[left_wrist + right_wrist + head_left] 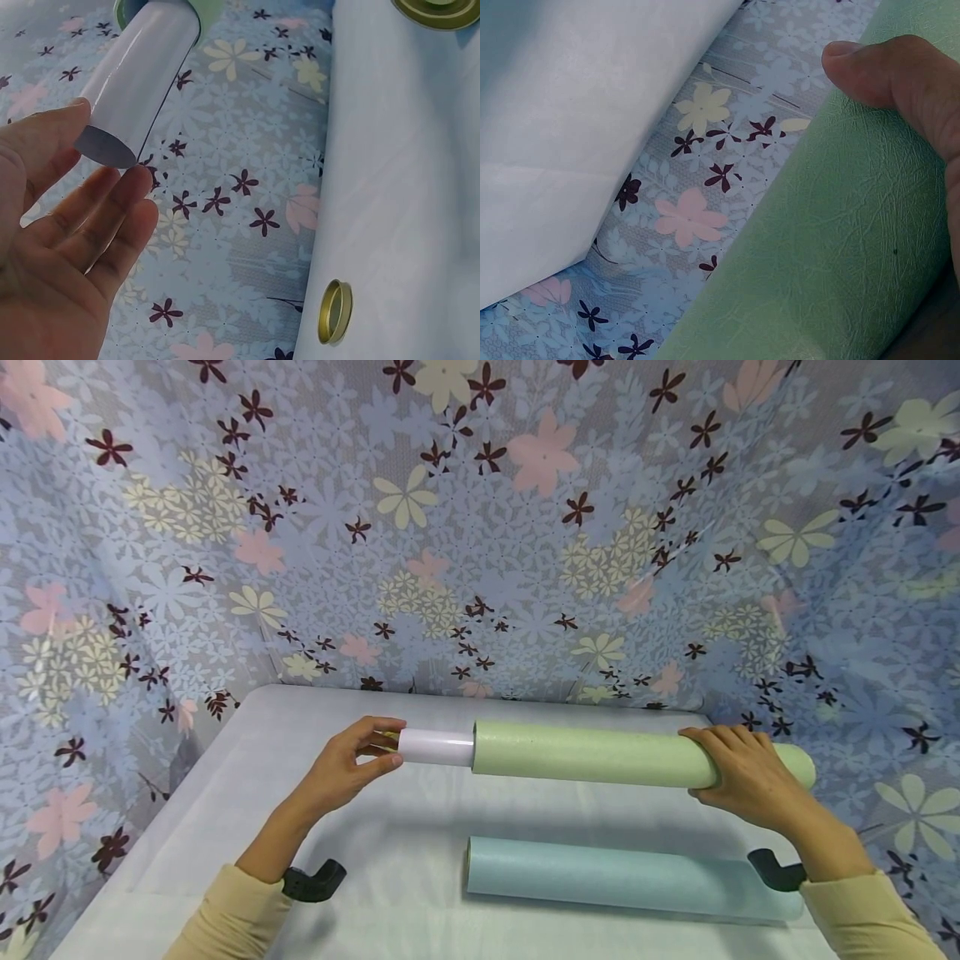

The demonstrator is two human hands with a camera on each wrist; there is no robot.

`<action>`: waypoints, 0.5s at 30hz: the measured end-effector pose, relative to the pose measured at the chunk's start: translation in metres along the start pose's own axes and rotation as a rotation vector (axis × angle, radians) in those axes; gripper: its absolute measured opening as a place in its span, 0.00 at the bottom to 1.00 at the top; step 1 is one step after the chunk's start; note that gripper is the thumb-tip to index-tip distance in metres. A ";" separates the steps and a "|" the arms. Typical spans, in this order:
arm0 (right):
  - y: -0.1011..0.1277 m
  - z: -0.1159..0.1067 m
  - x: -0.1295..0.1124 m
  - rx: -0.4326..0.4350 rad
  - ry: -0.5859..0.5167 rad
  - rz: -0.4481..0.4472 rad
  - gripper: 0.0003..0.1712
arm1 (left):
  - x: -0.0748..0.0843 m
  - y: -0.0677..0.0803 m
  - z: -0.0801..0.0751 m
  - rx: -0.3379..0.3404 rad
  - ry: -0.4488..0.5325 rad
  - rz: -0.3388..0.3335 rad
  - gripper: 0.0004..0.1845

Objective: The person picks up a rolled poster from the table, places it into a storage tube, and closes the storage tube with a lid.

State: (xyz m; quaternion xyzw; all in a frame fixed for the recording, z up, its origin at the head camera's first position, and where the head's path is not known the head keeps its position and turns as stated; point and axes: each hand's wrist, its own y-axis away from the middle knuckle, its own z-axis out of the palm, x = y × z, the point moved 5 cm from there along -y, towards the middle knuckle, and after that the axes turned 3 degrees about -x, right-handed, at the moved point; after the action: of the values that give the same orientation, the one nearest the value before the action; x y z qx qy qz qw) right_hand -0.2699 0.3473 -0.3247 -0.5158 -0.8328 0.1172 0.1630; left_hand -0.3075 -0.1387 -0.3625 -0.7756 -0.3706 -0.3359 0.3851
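Note:
A long pale green roll (592, 753) is held level above the white table (225, 793). My right hand (738, 772) grips it near its right end; in the right wrist view the thumb (889, 71) lies on the textured green roll (832, 255). A glossy white tube (437, 747) sticks out of the roll's left end. My left hand (352, 764) pinches that tube's end between thumb and fingers; in the left wrist view the fingers (112, 206) touch the white tube (139, 75) at its rim.
A light blue roll (622, 877) lies on the table in front of the green one. Flowered plastic sheeting (480, 527) walls in the back and both sides. Black wrist-camera mounts (315, 881) show at both forearms.

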 end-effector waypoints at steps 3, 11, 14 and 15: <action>0.000 0.000 0.000 -0.002 -0.001 0.004 0.48 | 0.001 -0.001 0.001 0.004 0.001 0.009 0.23; 0.000 0.001 0.000 -0.006 -0.002 0.014 0.48 | 0.006 -0.006 0.007 0.004 -0.001 0.037 0.22; -0.001 0.001 -0.001 -0.003 0.001 0.012 0.48 | 0.009 -0.009 0.009 0.007 -0.016 0.045 0.22; -0.001 0.001 -0.001 -0.003 0.001 0.012 0.48 | 0.010 -0.010 0.010 0.008 -0.023 0.047 0.22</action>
State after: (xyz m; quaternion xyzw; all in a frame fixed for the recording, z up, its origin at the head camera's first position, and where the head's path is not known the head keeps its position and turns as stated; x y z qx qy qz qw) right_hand -0.2707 0.3458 -0.3255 -0.5210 -0.8299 0.1167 0.1620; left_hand -0.3085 -0.1229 -0.3557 -0.7863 -0.3582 -0.3161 0.3918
